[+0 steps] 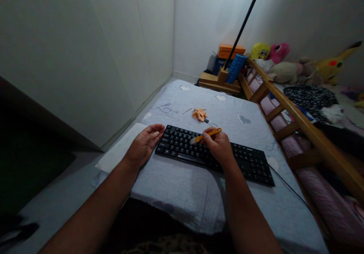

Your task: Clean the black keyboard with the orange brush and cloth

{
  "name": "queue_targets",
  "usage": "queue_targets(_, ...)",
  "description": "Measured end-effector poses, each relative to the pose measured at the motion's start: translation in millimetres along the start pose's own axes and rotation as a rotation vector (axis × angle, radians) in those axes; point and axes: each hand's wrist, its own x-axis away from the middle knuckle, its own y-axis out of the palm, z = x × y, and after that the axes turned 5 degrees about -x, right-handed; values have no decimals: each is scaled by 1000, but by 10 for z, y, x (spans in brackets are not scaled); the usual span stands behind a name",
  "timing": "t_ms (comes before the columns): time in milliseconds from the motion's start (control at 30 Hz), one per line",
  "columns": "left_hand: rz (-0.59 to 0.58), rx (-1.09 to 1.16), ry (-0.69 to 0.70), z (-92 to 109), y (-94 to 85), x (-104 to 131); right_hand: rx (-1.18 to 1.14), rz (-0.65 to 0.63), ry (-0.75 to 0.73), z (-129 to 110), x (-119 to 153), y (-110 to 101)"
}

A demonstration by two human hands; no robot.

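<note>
A black keyboard (182,145) lies at a slant across the cloth-covered table. My right hand (220,147) grips a small brush (212,132) by its yellow handle, and the pale bristles are down at the keys left of the keyboard's middle. My left hand (145,142) rests against the keyboard's left end, fingers stretched out, thumb side up. Just beyond the keyboard sits a crumpled orange cloth (200,114). A thin tool with a dark grip (207,120) lies beside it, partly hidden by my right hand. Left of the cloth is a thin stick (187,110).
A white sheet (121,149) lies at the table's left edge. The keyboard cable (290,185) runs off to the right. A wooden bed rail (305,127) borders the right side, with plush toys behind it. A pole on a wooden base (212,79) stands past the far edge.
</note>
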Motion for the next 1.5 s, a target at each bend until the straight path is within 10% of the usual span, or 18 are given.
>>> queue_targets(433,-3,19,-3,-3,-14,0,481,283,-72,19,0,-148)
queue_targets(1500,-25,46,1,-16,-26,-15,175,89,-150,48,66,158)
